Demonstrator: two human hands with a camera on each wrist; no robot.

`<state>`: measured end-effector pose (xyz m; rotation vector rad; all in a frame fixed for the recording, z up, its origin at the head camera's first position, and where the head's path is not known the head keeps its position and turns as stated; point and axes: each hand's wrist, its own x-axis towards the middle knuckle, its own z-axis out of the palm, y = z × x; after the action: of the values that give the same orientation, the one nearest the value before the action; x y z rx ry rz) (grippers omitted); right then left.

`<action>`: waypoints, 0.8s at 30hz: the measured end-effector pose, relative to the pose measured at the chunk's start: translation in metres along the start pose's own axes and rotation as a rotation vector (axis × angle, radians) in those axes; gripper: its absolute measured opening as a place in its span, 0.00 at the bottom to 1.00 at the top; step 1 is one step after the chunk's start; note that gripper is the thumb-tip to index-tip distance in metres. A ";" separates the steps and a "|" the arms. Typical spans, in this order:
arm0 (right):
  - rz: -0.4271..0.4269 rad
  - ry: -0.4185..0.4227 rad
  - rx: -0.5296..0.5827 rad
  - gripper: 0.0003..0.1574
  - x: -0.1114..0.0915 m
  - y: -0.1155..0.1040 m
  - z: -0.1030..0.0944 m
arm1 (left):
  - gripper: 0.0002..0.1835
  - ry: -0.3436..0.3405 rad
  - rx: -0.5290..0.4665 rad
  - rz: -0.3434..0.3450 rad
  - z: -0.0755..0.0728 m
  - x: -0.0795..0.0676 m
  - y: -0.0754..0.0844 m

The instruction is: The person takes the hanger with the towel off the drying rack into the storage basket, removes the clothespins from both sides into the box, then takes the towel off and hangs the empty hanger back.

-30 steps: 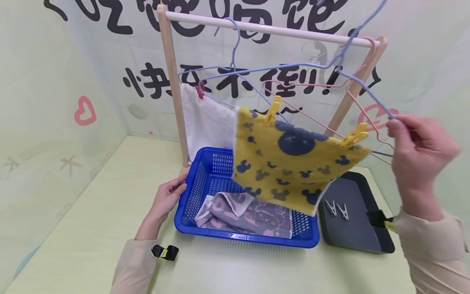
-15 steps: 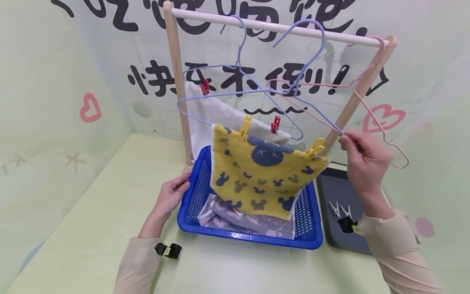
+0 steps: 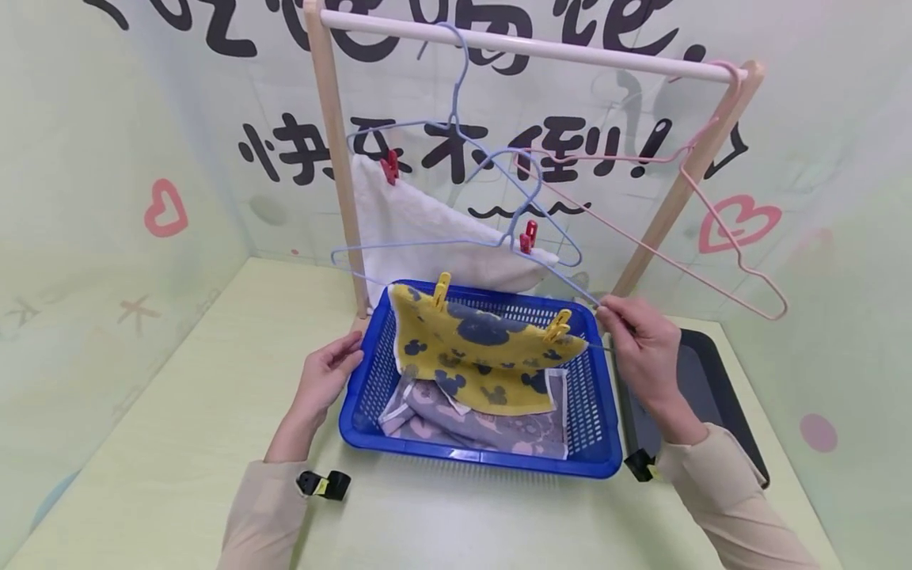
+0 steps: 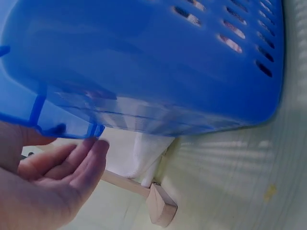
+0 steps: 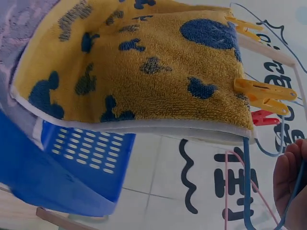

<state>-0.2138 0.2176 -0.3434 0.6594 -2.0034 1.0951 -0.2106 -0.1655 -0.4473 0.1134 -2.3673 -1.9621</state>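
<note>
My right hand (image 3: pixel 644 352) pinches the right arm of a blue clothes hanger (image 3: pixel 456 241). From this hanger a yellow towel (image 3: pixel 484 348) with dark mouse-head prints hangs by two yellow clothespins (image 3: pixel 440 291). Its lower part is folded and overlaps a grey-and-pink towel (image 3: pixel 470 423) in the blue basket (image 3: pixel 456 457). In the right wrist view the yellow towel (image 5: pixel 144 67) fills much of the picture, and only the edge of the hand (image 5: pixel 288 177) shows by the hanger wire. With fairly straight fingers, my left hand (image 3: pixel 324 380) touches the basket's left rim; the left wrist view shows fingertips (image 4: pixel 98 143) at the rim's edge.
Behind the basket stands a drying rack with a white rail (image 3: pixel 541 47). On it hang a blue hanger (image 3: pixel 456 95) with a white towel (image 3: pixel 427 226) held by red clothespins (image 3: pixel 529 236), and a bare pink hanger (image 3: pixel 741 261). A dark grey tray (image 3: pixel 720 388) lies to the right.
My right hand has brought the hanger with the yellow towel leftward and down, over the basket, where the towel now folds. My left hand stays at the basket rim.
</note>
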 end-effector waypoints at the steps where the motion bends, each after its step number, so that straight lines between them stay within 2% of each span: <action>1: 0.001 -0.016 -0.008 0.11 -0.002 0.000 0.001 | 0.23 0.016 -0.011 0.008 0.000 0.000 0.001; 4: 0.005 -0.056 -0.029 0.12 -0.007 0.002 0.004 | 0.25 0.079 -0.084 0.050 -0.001 -0.001 0.008; 7: -0.002 -0.090 -0.049 0.13 -0.012 0.004 0.006 | 0.26 0.109 -0.276 0.123 -0.004 -0.004 0.017; 11: -0.006 -0.120 -0.063 0.13 -0.018 0.006 0.008 | 0.19 0.045 -0.578 0.230 -0.007 -0.007 0.028; 14: 0.019 -0.129 -0.063 0.11 -0.020 0.006 0.007 | 0.14 0.015 -0.666 0.237 -0.010 -0.010 0.030; 16: 0.049 -0.140 -0.069 0.10 -0.022 0.005 0.007 | 0.14 0.014 -0.660 0.214 -0.012 -0.012 0.029; 20: 0.102 -0.189 -0.075 0.08 -0.026 0.005 0.006 | 0.16 0.011 -0.536 0.192 -0.016 -0.014 0.025; 24: 0.149 -0.241 -0.084 0.07 -0.031 0.008 0.005 | 0.17 -0.063 -0.404 0.217 -0.021 -0.017 0.020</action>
<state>-0.2030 0.2199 -0.3741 0.6317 -2.3238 1.0508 -0.1917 -0.1807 -0.4243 -0.2182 -1.8676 -2.3049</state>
